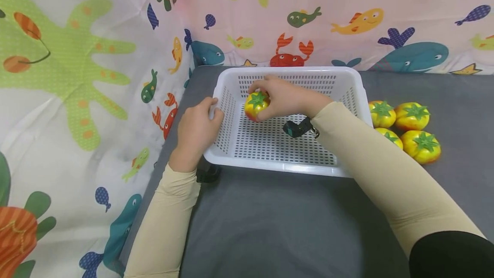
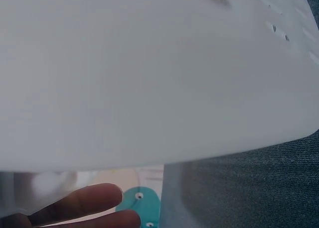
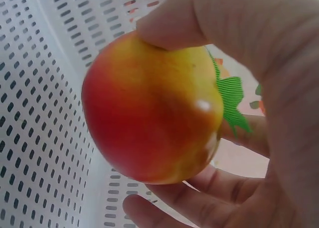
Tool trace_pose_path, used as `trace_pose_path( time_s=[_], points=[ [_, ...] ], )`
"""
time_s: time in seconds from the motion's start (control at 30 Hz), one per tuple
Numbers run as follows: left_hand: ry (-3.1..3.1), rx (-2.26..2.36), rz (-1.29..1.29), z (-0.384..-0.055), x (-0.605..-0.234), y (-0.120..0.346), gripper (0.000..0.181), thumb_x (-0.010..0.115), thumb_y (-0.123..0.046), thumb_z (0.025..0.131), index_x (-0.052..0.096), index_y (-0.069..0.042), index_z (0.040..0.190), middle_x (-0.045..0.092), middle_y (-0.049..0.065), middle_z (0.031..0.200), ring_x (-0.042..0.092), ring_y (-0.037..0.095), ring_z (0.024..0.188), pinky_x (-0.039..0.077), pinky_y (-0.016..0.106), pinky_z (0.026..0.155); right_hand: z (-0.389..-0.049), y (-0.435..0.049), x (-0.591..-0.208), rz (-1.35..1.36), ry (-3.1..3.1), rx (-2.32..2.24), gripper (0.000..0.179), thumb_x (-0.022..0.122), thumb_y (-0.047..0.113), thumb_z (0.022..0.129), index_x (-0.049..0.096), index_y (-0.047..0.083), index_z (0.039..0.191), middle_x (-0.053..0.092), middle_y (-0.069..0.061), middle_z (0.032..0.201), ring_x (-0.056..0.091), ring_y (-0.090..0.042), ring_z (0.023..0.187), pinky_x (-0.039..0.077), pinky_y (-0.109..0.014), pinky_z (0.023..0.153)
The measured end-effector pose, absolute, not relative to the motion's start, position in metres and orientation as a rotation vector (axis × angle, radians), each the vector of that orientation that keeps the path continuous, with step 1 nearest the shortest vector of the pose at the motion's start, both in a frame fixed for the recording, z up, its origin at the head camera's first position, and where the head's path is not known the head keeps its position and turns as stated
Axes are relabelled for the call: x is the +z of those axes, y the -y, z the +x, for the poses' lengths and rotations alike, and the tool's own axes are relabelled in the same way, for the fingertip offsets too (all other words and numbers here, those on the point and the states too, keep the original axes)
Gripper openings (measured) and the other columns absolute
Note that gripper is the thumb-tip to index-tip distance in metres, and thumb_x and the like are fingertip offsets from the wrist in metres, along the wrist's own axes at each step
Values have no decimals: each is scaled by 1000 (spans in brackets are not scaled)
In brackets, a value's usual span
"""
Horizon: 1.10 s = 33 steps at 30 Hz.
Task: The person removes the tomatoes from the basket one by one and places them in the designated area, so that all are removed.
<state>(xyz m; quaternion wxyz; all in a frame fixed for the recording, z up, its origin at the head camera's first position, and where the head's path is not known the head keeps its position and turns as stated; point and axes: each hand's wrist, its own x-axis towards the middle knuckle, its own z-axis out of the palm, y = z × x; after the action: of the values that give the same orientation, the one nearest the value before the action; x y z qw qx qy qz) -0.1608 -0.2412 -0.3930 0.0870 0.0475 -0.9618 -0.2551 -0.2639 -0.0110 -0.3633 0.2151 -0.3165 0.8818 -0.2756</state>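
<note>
My right hand (image 1: 285,95) holds an artificial tomato (image 1: 256,105) inside the white plastic basket (image 1: 270,167), near its left end. In the right wrist view the tomato (image 3: 149,113) is glossy red and yellow with a green leafy top; the thumb lies on one side, fingers on the other. At the basket's left rim is my left hand (image 1: 198,128), thumb over the rim and fingers outside it. The left wrist view shows two fingers (image 2: 94,200) past the pale rim (image 2: 149,88), which hides the thumb.
Several more yellow-red tomatoes (image 1: 420,146) stand grouped against the basket's right side on the grey cloth (image 1: 270,226). A curtain with sea animals (image 1: 247,7) hangs behind and at the left. A black strap (image 1: 297,128) shows under the right wrist.
</note>
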Motion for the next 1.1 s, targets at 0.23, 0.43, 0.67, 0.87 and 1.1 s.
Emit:
trace_pose_path(
  time_s=[0.23, 0.43, 0.67, 0.87, 1.1],
  points=[
    [2835, -756, 100, -164, -392, 237, 44, 53, -24, 102, 66, -5, 140, 74, 13, 86, 67, 24, 54, 45, 30, 40, -257, -9, -356, -787, -2460, -887, 76, 86, 26, 77, 58, 19, 147, 45, -10, 138, 53, -29, 119, 59, -42, 97],
    [2836, -753, 116, -163, -390, 237, 45, 54, -25, 102, 66, -5, 141, 75, 15, 92, 71, 26, 57, 48, 29, 41, -249, -24, -354, -752, -2481, -952, 78, 88, 26, 74, 58, 22, 147, 45, -8, 135, 51, -26, 120, 60, -41, 96],
    [2847, -771, 128, -162, -392, 237, 47, 53, -26, 102, 64, -5, 143, 76, 16, 95, 72, 26, 60, 52, 28, 43, -237, -33, -353, -717, -2454, -1061, 78, 88, 22, 74, 60, 23, 146, 44, -10, 134, 51, -27, 121, 61, -40, 95],
    [2845, -769, 131, -159, -394, 238, 48, 54, -26, 102, 64, -5, 143, 75, 16, 92, 71, 26, 58, 51, 28, 43, -226, -44, -347, -703, -2487, -1098, 79, 89, 21, 73, 60, 22, 146, 44, -11, 135, 51, -27, 120, 61, -42, 94],
    [2841, -774, 120, -159, -395, 237, 46, 55, -26, 102, 65, -6, 142, 75, 15, 89, 69, 25, 56, 49, 29, 41, -214, -64, -345, -655, -2533, -1138, 77, 88, 19, 73, 61, 18, 145, 45, -11, 134, 51, -28, 120, 62, -43, 93]
  ],
)
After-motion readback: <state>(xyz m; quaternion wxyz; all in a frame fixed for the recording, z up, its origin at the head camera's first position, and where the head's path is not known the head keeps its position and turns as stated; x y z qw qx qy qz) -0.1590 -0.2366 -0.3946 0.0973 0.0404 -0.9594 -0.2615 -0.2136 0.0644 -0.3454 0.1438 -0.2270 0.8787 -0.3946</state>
